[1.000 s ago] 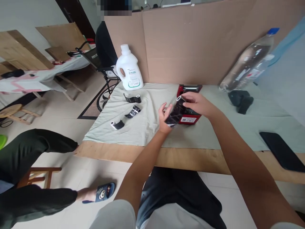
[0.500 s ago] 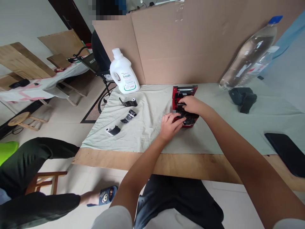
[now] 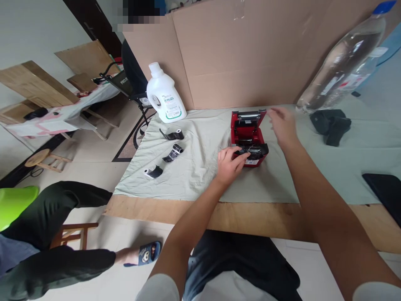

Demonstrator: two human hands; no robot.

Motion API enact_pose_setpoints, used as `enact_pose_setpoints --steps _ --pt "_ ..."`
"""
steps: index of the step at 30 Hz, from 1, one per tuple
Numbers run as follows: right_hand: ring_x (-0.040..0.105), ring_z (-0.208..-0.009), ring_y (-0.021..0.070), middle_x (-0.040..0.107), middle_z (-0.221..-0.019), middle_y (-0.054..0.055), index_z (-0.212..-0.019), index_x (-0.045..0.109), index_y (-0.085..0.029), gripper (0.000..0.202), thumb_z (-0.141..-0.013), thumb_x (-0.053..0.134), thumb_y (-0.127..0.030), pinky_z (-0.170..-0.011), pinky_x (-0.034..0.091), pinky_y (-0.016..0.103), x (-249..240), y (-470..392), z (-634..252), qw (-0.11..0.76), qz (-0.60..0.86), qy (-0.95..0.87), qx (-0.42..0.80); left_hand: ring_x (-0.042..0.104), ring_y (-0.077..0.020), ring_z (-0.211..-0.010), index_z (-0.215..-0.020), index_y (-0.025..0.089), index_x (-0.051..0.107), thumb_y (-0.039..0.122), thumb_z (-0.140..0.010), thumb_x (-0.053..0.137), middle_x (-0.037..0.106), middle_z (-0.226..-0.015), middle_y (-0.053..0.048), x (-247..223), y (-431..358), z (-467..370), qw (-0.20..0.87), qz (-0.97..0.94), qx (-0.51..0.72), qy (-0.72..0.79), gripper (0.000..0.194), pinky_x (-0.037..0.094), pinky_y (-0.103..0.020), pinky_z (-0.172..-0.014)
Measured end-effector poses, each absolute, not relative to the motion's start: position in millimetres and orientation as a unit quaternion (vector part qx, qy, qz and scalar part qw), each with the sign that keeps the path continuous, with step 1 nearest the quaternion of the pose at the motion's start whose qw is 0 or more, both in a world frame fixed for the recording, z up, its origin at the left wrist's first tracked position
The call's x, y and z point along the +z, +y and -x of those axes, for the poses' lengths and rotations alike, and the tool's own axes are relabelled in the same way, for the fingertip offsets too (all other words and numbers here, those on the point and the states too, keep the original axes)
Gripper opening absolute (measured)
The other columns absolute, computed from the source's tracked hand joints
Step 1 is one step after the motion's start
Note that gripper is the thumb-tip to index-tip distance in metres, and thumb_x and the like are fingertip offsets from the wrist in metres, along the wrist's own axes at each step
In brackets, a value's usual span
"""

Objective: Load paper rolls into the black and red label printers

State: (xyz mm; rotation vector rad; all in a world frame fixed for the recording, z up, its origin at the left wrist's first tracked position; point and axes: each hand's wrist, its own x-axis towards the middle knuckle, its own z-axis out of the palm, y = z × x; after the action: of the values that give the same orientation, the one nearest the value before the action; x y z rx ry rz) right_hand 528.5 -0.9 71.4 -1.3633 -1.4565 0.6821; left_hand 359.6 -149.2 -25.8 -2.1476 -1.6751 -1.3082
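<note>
Room: a brown cardboard panel rises behind the red machine; far to the machine's left stand a second table under white-and-pink cloth and a dark chair

Table: a pale green cloth lies wrinkled under and around the red machine, with a bare wooden edge on the machine's near side

Red machine: box-shaped and printer-like, its lid raised at the far side; a glossy black piece, film or cover I cannot tell, crosses its near side above a white label

Left hand: at the red machine's near left corner, thumb and fingertips set apart at the glossy black piece; pinching or only resting, I cannot tell

Right hand: blurred, just right of the lid; I cannot tell whether its fingers touch it, spread or press together

Black film rolls: three, partly unwound, all left of the red machine

Containers: a white detergent jug behind and left of the machine, a large blue-capped bottle and a smaller white-capped bottle behind and right

Seated person: dark trousers and a blue slipper, left and nearer than the machine
</note>
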Motion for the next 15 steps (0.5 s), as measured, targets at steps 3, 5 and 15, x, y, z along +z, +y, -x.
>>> enact_pose_setpoints --steps 3,5,15 --pt "0.07 -0.098 0.0249 0.073 -0.115 0.01 -0.116 0.068 -0.023 0.044 -0.087 0.055 -0.053 -0.076 0.057 0.036 59 14 -518 0.51 0.51 -0.595 0.355 0.062 -0.0229 -0.115 -0.111 0.035 0.084 0.03 -0.105 0.055 0.072 -0.124 -0.007 -25 -150 -359 0.068 0.712 -0.436 -0.546 0.03 0.045 -0.04 -0.103" --pt "0.069 -0.101 0.0247 0.071 -0.11 0.01 -0.104 0.066 -0.023 0.04 -0.087 0.05 -0.055 -0.078 0.056 0.035 48 8 -516 0.522 0.502 -0.59 0.358 0.062 -0.0223 -0.114 -0.11 0.034 0.084 0.03 -0.106 0.053 0.073 -0.122 -0.007 -25 -151 -358 0.089 0.714 -0.44 -0.537 0.031 0.046 -0.039 -0.102" --pt "0.062 -0.132 0.0255 0.062 -0.145 0.008 -0.136 0.054 -0.03 0.062 -0.075 0.056 -0.038 -0.103 0.056 0.039 -10 -41 -533 0.527 0.449 -0.512 0.508 0.058 -0.0284 -0.126 -0.136 0.029 0.072 0.044 -0.106 0.053 0.065 -0.145 -0.011 -16 -153 -358 0.039 0.666 -0.465 -0.582 0.039 0.042 -0.044 -0.113"
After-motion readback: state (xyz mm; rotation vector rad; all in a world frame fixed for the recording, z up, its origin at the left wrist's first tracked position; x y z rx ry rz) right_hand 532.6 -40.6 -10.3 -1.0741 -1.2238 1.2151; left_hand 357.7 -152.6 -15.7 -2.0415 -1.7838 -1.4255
